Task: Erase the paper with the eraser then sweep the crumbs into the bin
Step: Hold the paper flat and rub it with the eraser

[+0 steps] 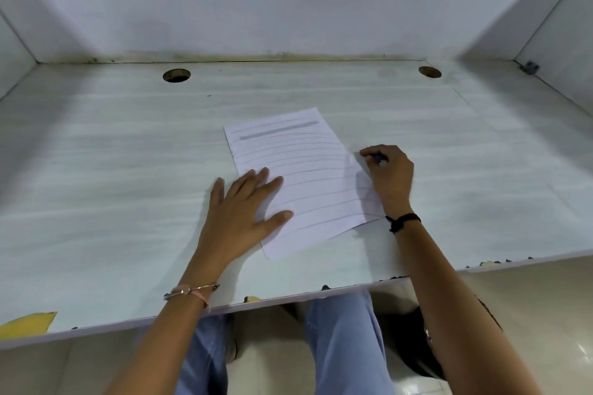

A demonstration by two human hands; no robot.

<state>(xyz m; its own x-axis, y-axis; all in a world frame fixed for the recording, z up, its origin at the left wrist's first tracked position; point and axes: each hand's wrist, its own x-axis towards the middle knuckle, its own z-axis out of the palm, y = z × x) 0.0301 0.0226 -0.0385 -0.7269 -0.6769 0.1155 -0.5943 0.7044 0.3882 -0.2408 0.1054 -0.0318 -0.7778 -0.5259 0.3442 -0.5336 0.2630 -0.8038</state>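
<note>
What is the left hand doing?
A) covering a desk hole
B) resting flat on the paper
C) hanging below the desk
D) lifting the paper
B: the left hand lies spread on the paper, which is flat on the desk.

From where I stand, no word or number can be read. The paper (305, 176) lying on the bench (128, 170) carries two grey bands near its top edge, one under the other. Both are too smeared to make out as letters. Below them the sheet shows only ruled lines.
</note>
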